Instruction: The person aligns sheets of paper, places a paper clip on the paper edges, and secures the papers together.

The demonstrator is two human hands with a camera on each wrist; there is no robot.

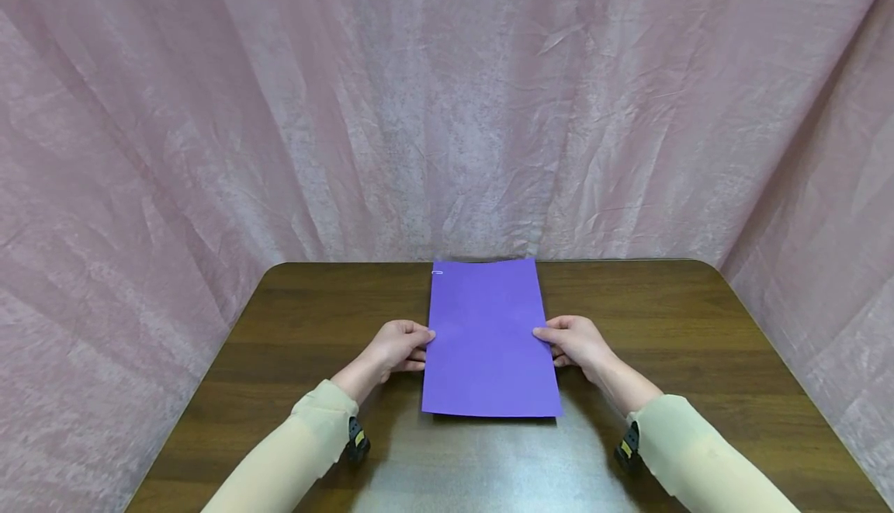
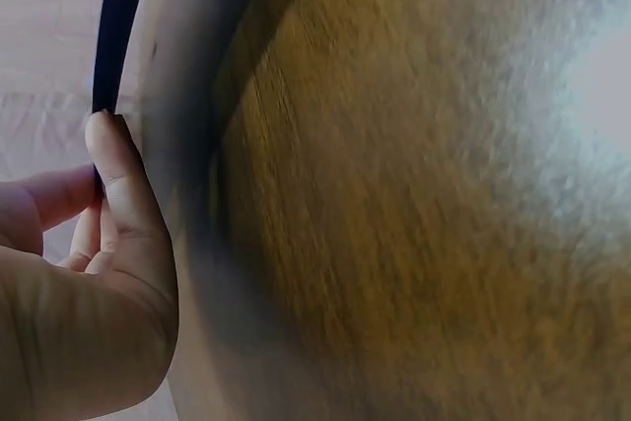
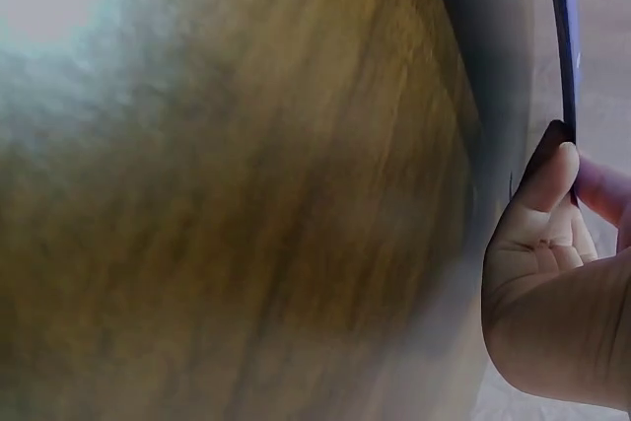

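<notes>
A purple sheet of paper is held up between both hands over the table, its shadow showing under the near edge. A small white paper clip sits at its far left corner. My left hand pinches the left edge, thumb on top and fingers beneath. On the opposite edge my right hand pinches in the same way. Seen edge-on in the left wrist view, the sheet runs up from the thumb and fingertip of the left hand. The right wrist view has the right hand gripping the dark edge.
The brown wooden table has rounded far corners and a glossy reflection near the front. Pink curtains hang behind it and along both sides. A dark wrist camera is strapped at the left sleeve, another device at the right.
</notes>
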